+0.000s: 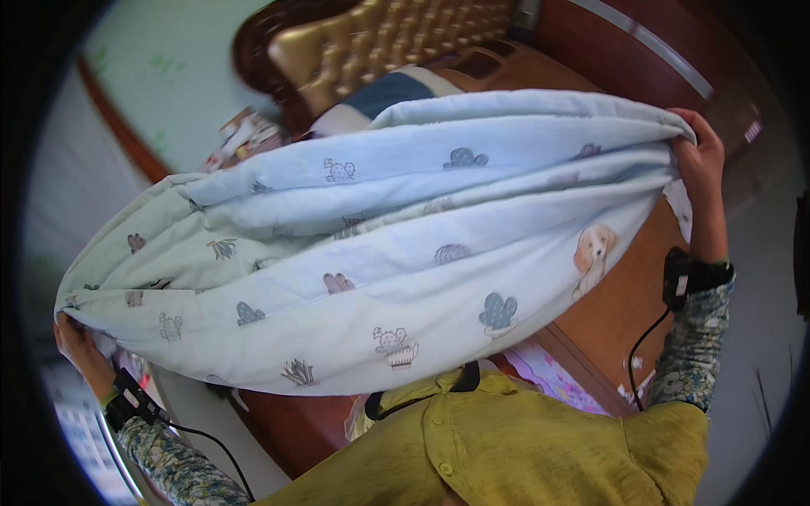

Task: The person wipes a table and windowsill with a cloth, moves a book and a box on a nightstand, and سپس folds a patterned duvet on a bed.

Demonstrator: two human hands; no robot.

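A pale quilt [392, 265] printed with cactuses and a puppy is stretched between my two hands. Its cloth hangs in long folds that run from one side to the other. My left hand [81, 351] grips the gathered edge at the left, low in the picture. At the upper right, my right hand [699, 155] clutches the bunched opposite end. The middle of the quilt sags in the air in front of my body and hides much of what lies beneath it.
Beyond the quilt stands a bed headboard [392, 44] with gold tufted padding and a dark carved frame. A blue and cream cloth [395, 95] lies below it. Brown bed surface [607, 316] shows at the right, near a pink-purple patterned cloth [557, 379]. Assorted items [250, 136] are piled at the left.
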